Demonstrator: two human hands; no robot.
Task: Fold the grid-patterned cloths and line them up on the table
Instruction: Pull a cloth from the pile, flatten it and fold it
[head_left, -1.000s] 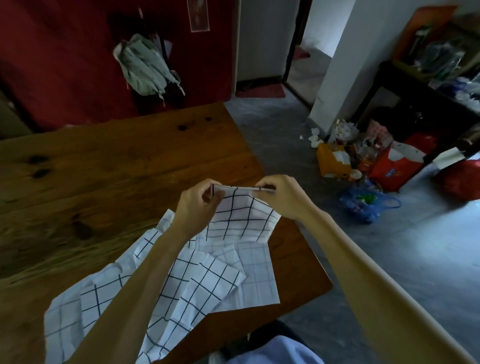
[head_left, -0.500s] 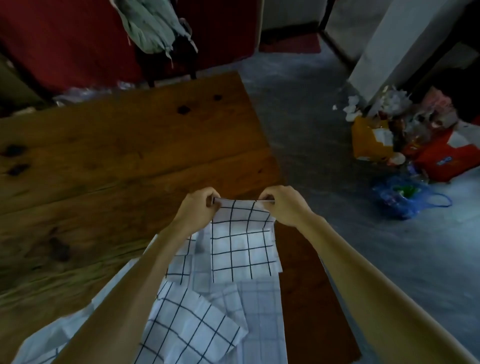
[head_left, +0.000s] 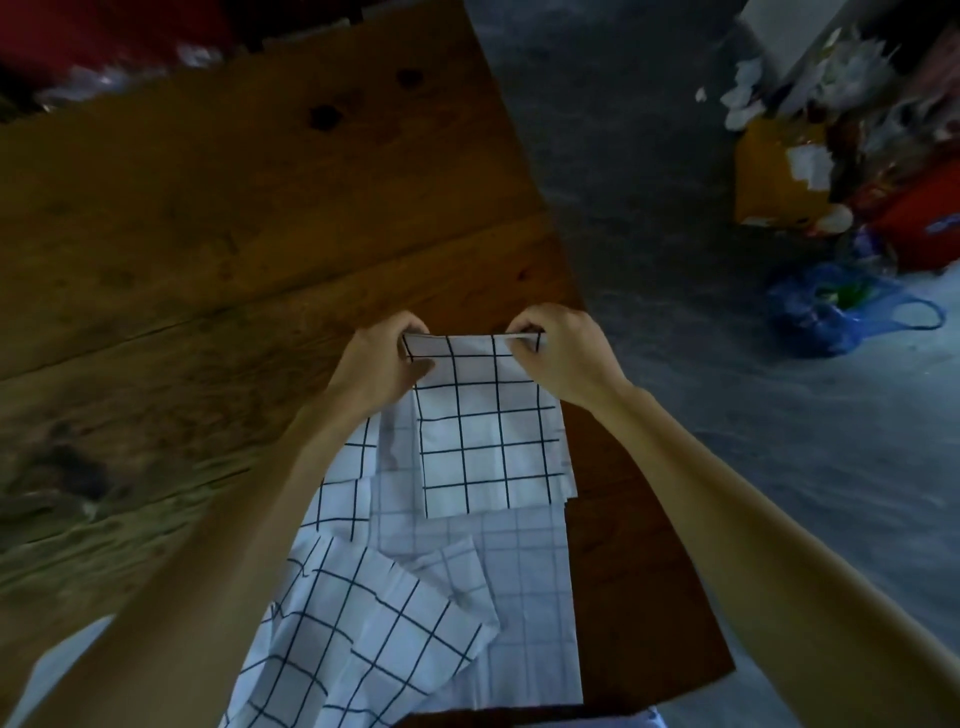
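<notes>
At centre frame the left hand (head_left: 382, 358) pinches the far left corner of a folded cloth (head_left: 488, 436), and the right hand (head_left: 558, 353) pinches the far right corner; the fingers of both curl round that top edge. The cloth runs from the hands toward the lower frame, its long axis pointing back at the person, and its near edge lies over the unfolded cloths (head_left: 395, 613) spread across the lower middle; those sit on the wooden table (head_left: 208, 218), near its right edge. Both hands stand equally near the piece; setting it in a line probably means carrying it toward the bare wood in the upper left.
</notes>
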